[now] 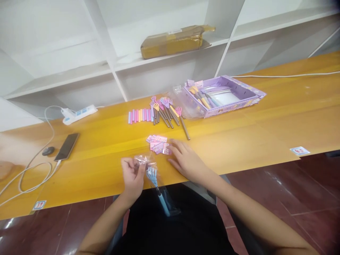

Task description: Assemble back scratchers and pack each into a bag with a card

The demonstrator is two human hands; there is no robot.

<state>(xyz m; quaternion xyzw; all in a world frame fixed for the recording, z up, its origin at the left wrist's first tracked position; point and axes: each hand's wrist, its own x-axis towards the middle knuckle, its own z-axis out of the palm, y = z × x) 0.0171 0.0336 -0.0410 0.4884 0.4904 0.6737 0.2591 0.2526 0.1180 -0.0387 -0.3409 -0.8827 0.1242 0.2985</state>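
Note:
My left hand (133, 179) is closed on the top of a clear plastic bag (172, 203), pinched between thumb and fingers. Inside the bag is a blue hand-shaped back scratcher (152, 176), its handle hanging down over the table's front edge toward my lap. My right hand (187, 161) has its fingers apart, with the fingertips at the right edge of a small pile of pink and purple cards (156, 146). Whether a card is gripped there, I cannot make out.
Behind the cards lie several loose back scratchers (166, 110) and a row of coloured handle sleeves (139, 115). A purple box (233, 106) holds more scratchers. At left are a phone (67, 147), a black mouse-like object (48, 151), cables and a power strip (80, 115).

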